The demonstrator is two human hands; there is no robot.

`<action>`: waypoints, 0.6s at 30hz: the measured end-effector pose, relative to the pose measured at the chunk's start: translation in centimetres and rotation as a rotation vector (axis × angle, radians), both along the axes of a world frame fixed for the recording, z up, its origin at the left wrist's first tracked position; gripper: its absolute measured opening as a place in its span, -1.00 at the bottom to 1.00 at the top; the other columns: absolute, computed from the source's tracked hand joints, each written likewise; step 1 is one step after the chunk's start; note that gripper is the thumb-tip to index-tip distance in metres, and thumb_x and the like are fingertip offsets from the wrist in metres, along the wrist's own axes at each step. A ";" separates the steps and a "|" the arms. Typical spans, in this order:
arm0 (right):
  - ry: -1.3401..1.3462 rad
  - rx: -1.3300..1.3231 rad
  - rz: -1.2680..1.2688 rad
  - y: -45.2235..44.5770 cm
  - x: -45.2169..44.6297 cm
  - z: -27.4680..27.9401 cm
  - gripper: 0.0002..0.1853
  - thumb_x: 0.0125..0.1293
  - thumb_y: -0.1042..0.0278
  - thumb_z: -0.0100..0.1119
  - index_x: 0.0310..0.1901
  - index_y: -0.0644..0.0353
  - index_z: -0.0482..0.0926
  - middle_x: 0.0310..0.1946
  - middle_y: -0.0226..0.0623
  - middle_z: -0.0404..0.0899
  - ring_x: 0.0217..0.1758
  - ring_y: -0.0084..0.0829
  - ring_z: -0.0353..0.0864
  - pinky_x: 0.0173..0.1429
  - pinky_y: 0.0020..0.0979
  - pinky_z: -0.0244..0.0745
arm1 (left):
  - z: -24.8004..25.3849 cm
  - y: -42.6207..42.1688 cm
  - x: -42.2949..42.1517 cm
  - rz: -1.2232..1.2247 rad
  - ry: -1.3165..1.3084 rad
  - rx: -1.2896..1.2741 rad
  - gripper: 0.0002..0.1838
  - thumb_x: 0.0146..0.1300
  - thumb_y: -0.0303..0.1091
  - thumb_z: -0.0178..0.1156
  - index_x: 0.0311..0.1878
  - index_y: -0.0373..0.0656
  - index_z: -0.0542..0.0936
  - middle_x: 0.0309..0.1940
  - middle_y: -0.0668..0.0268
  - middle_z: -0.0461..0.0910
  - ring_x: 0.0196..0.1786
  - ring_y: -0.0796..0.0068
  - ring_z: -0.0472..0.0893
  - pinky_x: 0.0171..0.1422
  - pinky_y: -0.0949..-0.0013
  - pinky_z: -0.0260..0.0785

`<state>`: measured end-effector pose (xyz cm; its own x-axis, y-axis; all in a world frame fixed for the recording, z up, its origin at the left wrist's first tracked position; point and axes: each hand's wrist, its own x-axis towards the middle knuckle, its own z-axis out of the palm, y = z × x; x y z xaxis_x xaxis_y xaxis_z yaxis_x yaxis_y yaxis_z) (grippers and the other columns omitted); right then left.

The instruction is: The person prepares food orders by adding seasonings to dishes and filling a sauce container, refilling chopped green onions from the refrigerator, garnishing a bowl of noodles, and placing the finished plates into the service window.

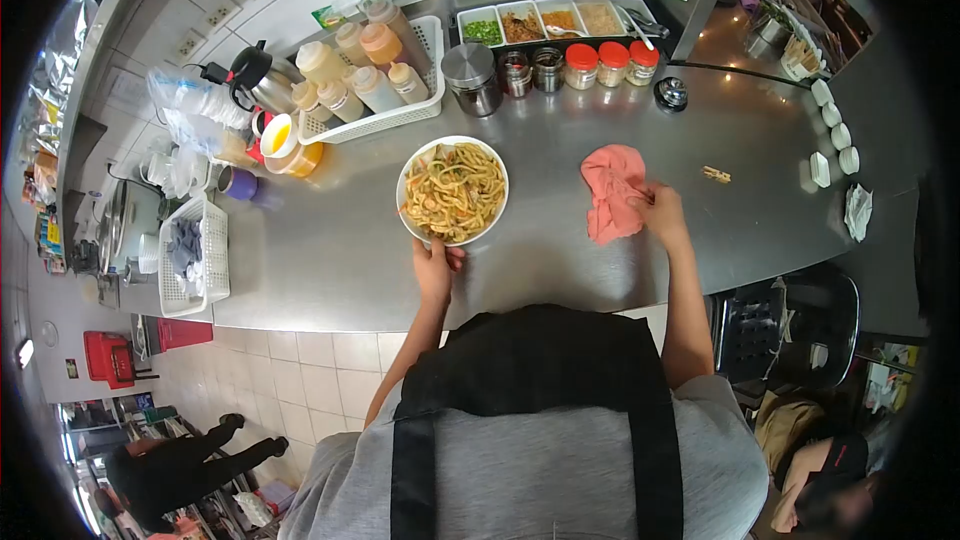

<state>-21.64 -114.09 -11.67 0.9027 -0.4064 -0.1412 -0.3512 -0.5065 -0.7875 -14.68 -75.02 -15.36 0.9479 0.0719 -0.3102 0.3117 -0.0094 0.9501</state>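
Note:
A white bowl (505, 185) heaped with stir-fried noodles (455, 188) sits on the steel counter. My left hand (436, 266) grips its near rim, the fingers partly hidden under the edge. To the right, a crumpled pink cloth (612, 190) lies on the counter. The fingers of my right hand (662, 216) are closed on the cloth's right edge.
Behind the bowl stands a white basket (436, 70) of squeeze bottles. Red-lidded jars (612, 62), a garnish tray (540, 24) and a call bell (671, 93) line the back. Small bundled sticks (717, 174) lie at right. Another person (165, 470) is at lower left.

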 end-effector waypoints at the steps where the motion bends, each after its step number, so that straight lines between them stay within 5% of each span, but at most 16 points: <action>1: 0.009 0.104 -0.049 -0.2 0.0 0.9 -0.73 0.19 0.32 0.36 -0.12 0.25 0.60 -0.41 -0.33 0.55 -0.27 -0.44 0.55 -0.10 -0.43 0.48 | 0.1 -0.3 -0.7 0.013 0.001 0.000 -0.73 0.49 -0.34 -0.10 0.16 -0.22 0.30 -0.57 0.24 0.58 -0.66 0.55 0.45 -0.58 0.49 0.30; 3: 0.030 0.316 -0.148 -0.1 0.4 2.3 -0.78 0.20 0.37 0.34 -0.16 0.26 0.61 -0.51 -0.42 0.50 -0.38 -0.49 0.54 -0.16 -0.45 0.48 | 0.2 -1.0 -2.1 0.039 0.006 0.004 -0.71 0.49 -0.34 -0.10 0.18 -0.22 0.28 -0.56 0.24 0.58 -0.66 0.55 0.45 -0.58 0.48 0.30; 6: -0.511 0.292 -0.293 1.0 2.4 4.0 -0.85 0.24 0.38 0.32 -0.27 0.23 0.57 -0.50 -0.53 0.45 -0.42 -0.63 0.45 -0.30 -0.52 0.42 | 0.5 -1.3 -3.5 0.027 0.019 0.010 -0.70 0.49 -0.34 -0.11 0.21 -0.21 0.27 -0.56 0.25 0.57 -0.65 0.54 0.47 -0.57 0.47 0.31; 9: -0.706 0.212 -0.196 4.4 5.5 3.1 -0.86 0.25 0.41 0.31 -0.33 0.23 0.52 -0.51 -0.55 0.45 -0.46 -0.69 0.40 -0.39 -0.58 0.32 | 0.2 -1.4 -4.2 0.016 0.021 -0.007 -0.69 0.49 -0.34 -0.12 0.21 -0.21 0.27 -0.55 0.25 0.57 -0.64 0.54 0.47 -0.57 0.47 0.32; 13: -0.136 0.505 0.140 9.7 6.0 -0.4 -0.88 0.26 0.41 0.29 -0.31 0.27 0.59 -0.46 -0.48 0.54 -0.44 -0.71 0.42 -0.38 -0.60 0.32 | 0.5 -1.4 -4.3 0.004 0.020 -0.046 -0.68 0.50 -0.32 -0.13 0.23 -0.20 0.26 -0.55 0.24 0.57 -0.64 0.53 0.48 -0.56 0.47 0.34; 18: -0.233 0.552 0.188 11.9 5.5 -4.8 -0.82 0.26 0.38 0.29 -0.19 0.33 0.67 -0.35 -0.37 0.65 -0.35 -0.64 0.51 -0.26 -0.57 0.41 | -0.2 -0.9 -4.2 -0.005 0.046 -0.041 -0.68 0.50 -0.32 -0.13 0.23 -0.20 0.23 -0.54 0.23 0.58 -0.64 0.51 0.49 -0.55 0.47 0.35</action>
